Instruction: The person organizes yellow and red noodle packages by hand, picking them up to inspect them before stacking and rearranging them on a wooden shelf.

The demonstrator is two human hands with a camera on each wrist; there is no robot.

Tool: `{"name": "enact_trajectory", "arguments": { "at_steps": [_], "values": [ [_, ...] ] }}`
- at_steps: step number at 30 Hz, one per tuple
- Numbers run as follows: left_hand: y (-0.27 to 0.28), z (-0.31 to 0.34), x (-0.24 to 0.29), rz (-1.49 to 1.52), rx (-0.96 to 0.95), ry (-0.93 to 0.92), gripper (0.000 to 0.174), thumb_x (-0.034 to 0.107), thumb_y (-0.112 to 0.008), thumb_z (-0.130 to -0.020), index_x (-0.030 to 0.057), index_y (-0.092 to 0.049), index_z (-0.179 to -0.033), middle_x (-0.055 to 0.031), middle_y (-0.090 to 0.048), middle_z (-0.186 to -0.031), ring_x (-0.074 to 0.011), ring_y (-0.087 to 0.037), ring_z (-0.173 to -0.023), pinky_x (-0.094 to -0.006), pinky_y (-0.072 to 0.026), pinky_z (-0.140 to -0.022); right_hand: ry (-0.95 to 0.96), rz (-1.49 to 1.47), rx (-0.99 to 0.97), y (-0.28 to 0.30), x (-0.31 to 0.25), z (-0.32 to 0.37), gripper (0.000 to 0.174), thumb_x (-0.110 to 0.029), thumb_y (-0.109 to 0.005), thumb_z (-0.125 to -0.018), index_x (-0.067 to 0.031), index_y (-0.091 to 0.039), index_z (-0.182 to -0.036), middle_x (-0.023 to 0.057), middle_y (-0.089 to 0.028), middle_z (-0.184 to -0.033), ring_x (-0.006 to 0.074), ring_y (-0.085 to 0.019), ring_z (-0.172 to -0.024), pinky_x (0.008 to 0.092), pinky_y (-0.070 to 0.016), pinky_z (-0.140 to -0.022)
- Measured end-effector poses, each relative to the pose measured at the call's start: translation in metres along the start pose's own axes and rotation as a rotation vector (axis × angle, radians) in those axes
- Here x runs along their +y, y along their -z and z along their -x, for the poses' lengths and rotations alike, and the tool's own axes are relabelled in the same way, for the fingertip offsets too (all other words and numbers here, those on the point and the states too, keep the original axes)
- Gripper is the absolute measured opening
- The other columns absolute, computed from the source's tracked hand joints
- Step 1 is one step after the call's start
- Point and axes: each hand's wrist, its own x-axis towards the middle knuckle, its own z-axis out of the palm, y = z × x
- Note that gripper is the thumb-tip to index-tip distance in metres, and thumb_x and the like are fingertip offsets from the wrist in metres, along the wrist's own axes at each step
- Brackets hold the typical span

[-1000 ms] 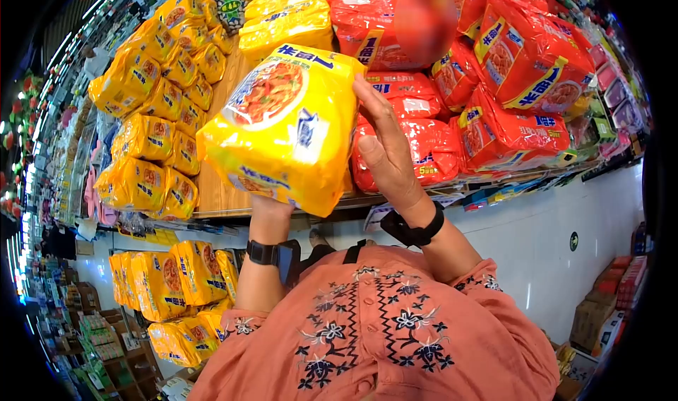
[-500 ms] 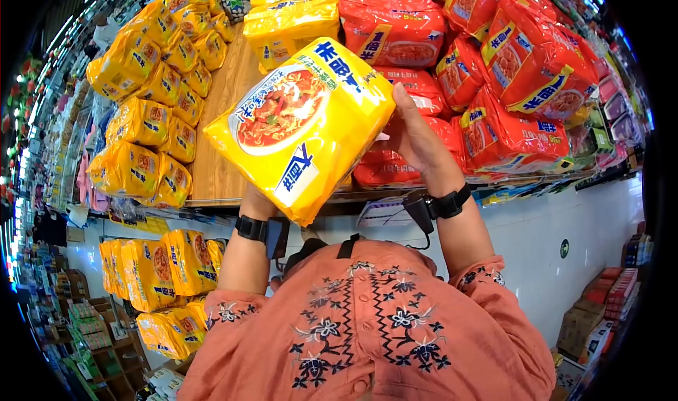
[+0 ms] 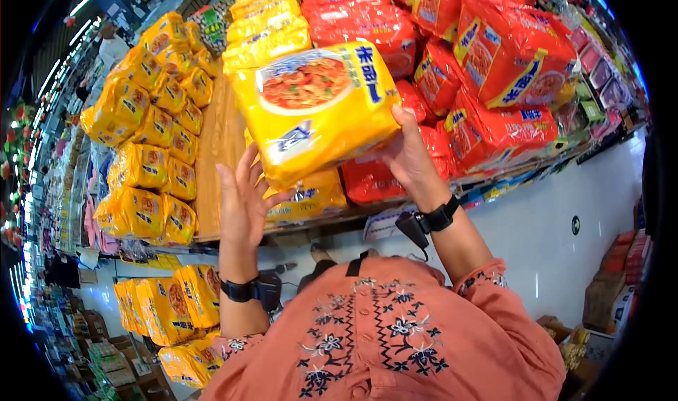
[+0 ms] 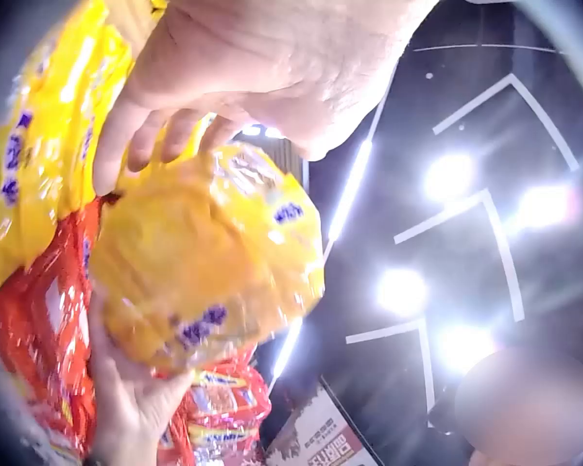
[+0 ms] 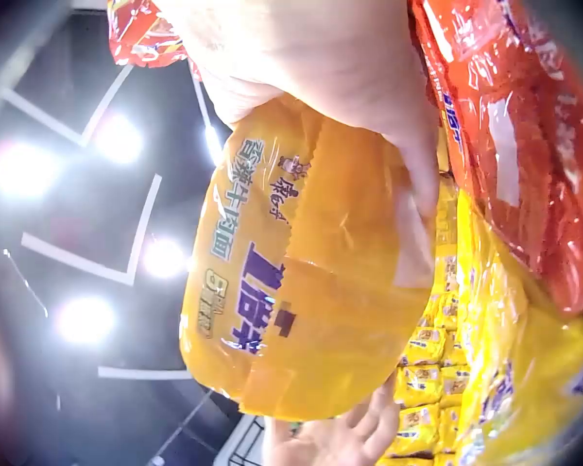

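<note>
A yellow multipack of instant noodles (image 3: 311, 111), with a noodle bowl and blue lettering on it, is held up over the display table in the head view. My right hand (image 3: 415, 157) grips its right end, thumb at the edge and fingers underneath. In the right wrist view, that hand (image 5: 311, 58) wraps over the end of the pack (image 5: 301, 262). My left hand (image 3: 244, 203) is beside the pack's lower left corner, its fingers spread and loosely bent. Below the held pack, another yellow pack (image 3: 311, 197) lies at the table's front edge.
Stacked yellow packs (image 3: 138, 164) line the left side of the wooden table (image 3: 215, 154), and another yellow row (image 3: 265, 19) runs behind. Red noodle packs (image 3: 508, 55) are piled at the right. More yellow packs (image 3: 166, 309) stand lower left, beyond the table's edge.
The yellow pack has turned in my hands and now sits more level, its long side across the view. My left hand has come out from beneath it to the left; my right hand keeps its end.
</note>
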Motion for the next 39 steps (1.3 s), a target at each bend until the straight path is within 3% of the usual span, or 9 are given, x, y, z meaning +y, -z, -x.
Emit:
{"name": "enact_trajectory", "arguments": {
  "at_steps": [1, 2, 5, 6, 9, 14, 29, 35, 39],
  "values": [
    [-0.008, 0.007, -0.008, 0.054, 0.005, -0.024, 0.086, 0.073, -0.021, -0.100, 0.0066, -0.033, -0.154, -0.0139, -0.045, -0.153, -0.0306, -0.052, -0.134, -0.0527, -0.0480, -0.103, 0.022, 0.057, -0.008, 0.002, 0.004, 0.003, 0.058, -0.052, -0.056, -0.097, -0.0140, -0.051, -0.140, 0.0050, -0.064, -0.128, 0.0208, -0.061, -0.114, 0.0395, -0.0563, -0.075],
    [0.001, -0.001, -0.025, 0.090, 0.027, -0.024, 0.081, 0.071, -0.024, -0.101, 0.0112, -0.035, -0.154, -0.0115, -0.049, -0.150, -0.0300, -0.052, -0.134, -0.0514, -0.0477, -0.103, 0.033, 0.109, -0.008, 0.001, 0.005, 0.006, 0.062, -0.046, -0.059, -0.097, -0.0092, -0.046, -0.144, 0.0055, -0.061, -0.130, 0.0181, -0.059, -0.116, 0.0350, -0.0549, -0.082],
    [0.017, -0.023, -0.041, 0.207, 0.119, -0.030, 0.074, 0.068, -0.028, -0.102, 0.0134, -0.038, -0.152, -0.0091, -0.053, -0.146, -0.0269, -0.054, -0.131, -0.0478, -0.0487, -0.102, 0.190, 0.291, -0.049, -0.004, 0.016, 0.004, 0.068, -0.040, -0.063, -0.096, -0.0044, -0.039, -0.149, 0.0075, -0.057, -0.133, 0.0162, -0.055, -0.120, 0.0313, -0.0493, -0.095],
    [0.020, -0.028, -0.041, 0.261, 0.103, -0.043, 0.069, 0.066, -0.032, -0.103, 0.0152, -0.040, -0.150, -0.0062, -0.054, -0.145, -0.0230, -0.056, -0.129, -0.0418, -0.0495, -0.101, 0.212, 0.299, -0.093, -0.006, 0.017, 0.004, 0.071, -0.036, -0.065, -0.096, -0.0017, -0.035, -0.150, 0.0098, -0.054, -0.136, 0.0158, -0.052, -0.124, 0.0294, -0.0410, -0.105],
    [0.021, -0.032, -0.039, 0.259, 0.101, -0.096, 0.068, 0.065, -0.033, -0.103, 0.0155, -0.041, -0.149, -0.0046, -0.054, -0.145, -0.0207, -0.057, -0.128, -0.0372, -0.0501, -0.100, 0.223, 0.375, -0.127, -0.009, 0.021, -0.002, 0.073, -0.036, -0.065, -0.096, -0.0009, -0.033, -0.151, 0.0103, -0.052, -0.138, 0.0167, -0.050, -0.127, 0.0314, -0.0381, -0.109],
    [0.032, -0.040, -0.041, 0.213, 0.084, -0.122, 0.069, 0.063, -0.033, -0.104, 0.0145, -0.038, -0.152, -0.0061, -0.050, -0.149, -0.0215, -0.051, -0.135, -0.0389, -0.0429, -0.109, 0.210, 0.429, -0.156, -0.014, 0.022, 0.000, 0.074, -0.036, -0.065, -0.097, 0.0001, -0.032, -0.152, 0.0104, -0.052, -0.138, 0.0167, -0.050, -0.127, 0.0314, -0.0381, -0.109],
    [0.037, -0.039, -0.050, 0.159, 0.055, -0.139, 0.069, 0.061, -0.030, -0.105, 0.0110, -0.036, -0.152, -0.0094, -0.050, -0.149, -0.0232, -0.051, -0.136, -0.0412, -0.0434, -0.110, 0.144, 0.518, -0.213, -0.002, 0.024, 0.008, 0.064, -0.029, -0.061, -0.098, 0.0008, -0.037, -0.149, 0.0109, -0.054, -0.138, 0.0177, -0.051, -0.128, 0.0315, -0.0374, -0.110],
    [0.038, -0.041, -0.053, 0.176, 0.060, -0.136, 0.067, 0.057, -0.031, -0.107, 0.0070, -0.039, -0.150, -0.0104, -0.052, -0.147, -0.0234, -0.053, -0.133, -0.0391, -0.0441, -0.109, 0.153, 0.548, -0.217, 0.003, 0.024, 0.008, 0.066, -0.029, -0.063, -0.097, 0.0015, -0.037, -0.149, 0.0110, -0.055, -0.137, 0.0172, -0.051, -0.126, 0.0318, -0.0381, -0.110],
    [0.033, -0.038, -0.051, 0.146, 0.112, -0.128, 0.072, 0.063, -0.030, -0.105, 0.0060, -0.045, -0.146, -0.0097, -0.058, -0.140, -0.0198, -0.058, -0.127, -0.0352, -0.0468, -0.106, 0.128, 0.522, -0.210, 0.004, 0.021, 0.010, 0.067, -0.030, -0.064, -0.097, 0.0020, -0.037, -0.149, 0.0116, -0.055, -0.136, 0.0175, -0.051, -0.126, 0.0322, -0.0391, -0.109]
  ]
}}
